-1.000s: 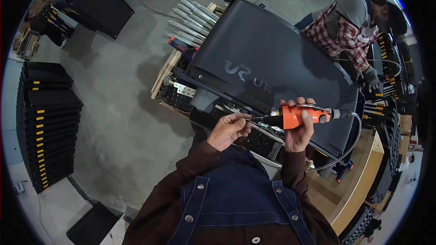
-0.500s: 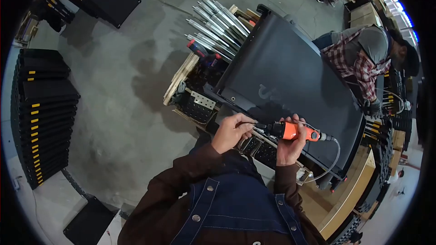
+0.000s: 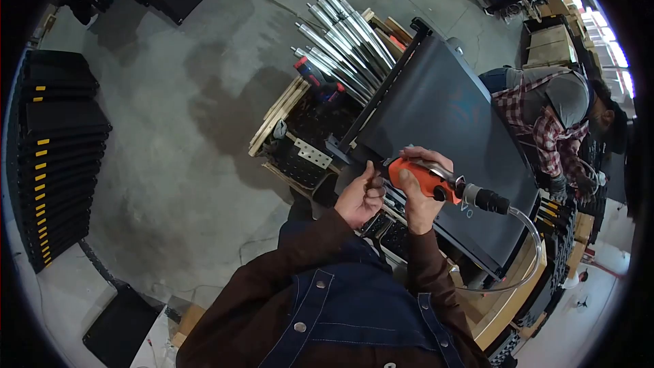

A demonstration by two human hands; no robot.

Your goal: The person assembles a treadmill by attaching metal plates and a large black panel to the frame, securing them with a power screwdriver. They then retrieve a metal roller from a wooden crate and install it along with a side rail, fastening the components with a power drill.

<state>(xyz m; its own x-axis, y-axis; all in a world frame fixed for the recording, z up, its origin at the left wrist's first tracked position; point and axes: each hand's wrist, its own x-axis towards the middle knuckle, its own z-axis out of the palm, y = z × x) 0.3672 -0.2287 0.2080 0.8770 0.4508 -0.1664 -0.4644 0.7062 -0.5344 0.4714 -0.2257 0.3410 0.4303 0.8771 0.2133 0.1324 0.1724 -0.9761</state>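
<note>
An orange air-powered driver (image 3: 426, 178) with a black nose is gripped in my right hand (image 3: 424, 206), which wraps round its body. A clear air hose (image 3: 539, 238) curves down from the driver's back end. My left hand (image 3: 361, 199) is beside the nose, fingers curled and thumb raised; what they hold, if anything, is hidden. Both hands are over the near left corner of a large dark panel (image 3: 449, 123) with a black rail (image 3: 388, 85) along its far left edge.
Several shiny metal rollers (image 3: 347, 41) and a red-and-black power tool (image 3: 304, 68) lie left of the panel. A perforated metal plate (image 3: 313, 153) sits nearby. Black parts with yellow labels (image 3: 61, 157) are stacked at left. A co-worker in a checked shirt (image 3: 538, 112) bends over at the right.
My right hand has turned the driver so its back end tilts down and toward me. My left hand has shifted slightly, thumb now raised. The view has shifted, and the co-worker leans lower.
</note>
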